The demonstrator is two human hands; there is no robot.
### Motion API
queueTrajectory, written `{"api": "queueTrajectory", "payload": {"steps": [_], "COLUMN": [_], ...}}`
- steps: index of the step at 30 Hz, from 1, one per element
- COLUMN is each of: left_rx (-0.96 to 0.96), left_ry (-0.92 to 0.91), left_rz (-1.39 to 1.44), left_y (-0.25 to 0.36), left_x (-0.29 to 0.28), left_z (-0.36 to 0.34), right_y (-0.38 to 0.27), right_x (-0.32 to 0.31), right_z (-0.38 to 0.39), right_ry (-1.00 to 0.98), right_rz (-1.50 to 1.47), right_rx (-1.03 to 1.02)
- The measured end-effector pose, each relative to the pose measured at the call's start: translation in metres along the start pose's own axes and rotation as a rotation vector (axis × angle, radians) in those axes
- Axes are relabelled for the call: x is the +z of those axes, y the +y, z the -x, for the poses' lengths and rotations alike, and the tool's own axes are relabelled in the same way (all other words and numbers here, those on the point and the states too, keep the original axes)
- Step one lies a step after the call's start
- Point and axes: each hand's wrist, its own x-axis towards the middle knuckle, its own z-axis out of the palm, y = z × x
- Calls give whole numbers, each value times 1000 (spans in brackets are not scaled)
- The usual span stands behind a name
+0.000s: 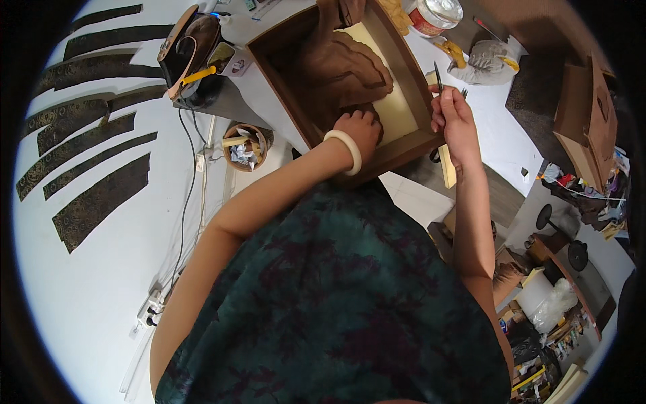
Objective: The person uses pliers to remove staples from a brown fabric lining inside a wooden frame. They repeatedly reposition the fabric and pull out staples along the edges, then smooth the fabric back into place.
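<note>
- Right fingers, right of upper centre in the head view, are closed on a thin dark tool.
- Left fingers, near upper centre, rest bent on brown cloth; whether they pinch it, I cannot tell.
- The cloth lies bunched in a brown box at the frame's top centre, over a cream panel.
- The cloth looks soft, light and floppy; its loose edge seems the best hold.
- The box seems stiff but fairly light; grip it by opposite walls.
- The tool looks slim, hard and perhaps sharp, so best held well behind its tip.
- The box's long axis runs steeply from upper left to lower right.
- The tool's tip points to the frame's top, leaning slightly left.
</note>
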Motion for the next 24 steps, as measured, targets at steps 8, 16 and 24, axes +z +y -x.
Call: {"api": "queueTrajectory", "payload": {"steps": [8, 16, 24], "left_rx": [-56, -369, -512], "left_ry": [862, 1085, 674], "left_rz": [214, 109, 1121], "left_y": [-58, -78, -81], "left_x": [-42, -54, 48], "left_z": [47, 63, 64], "right_y": [23, -6, 4], "right_x": [32, 77, 3], "right_z": [-8, -54, -97], "right_ry": [30, 46, 106], "right_rz": [167, 846, 1028], "right_rx": [-58, -447, -437]}}
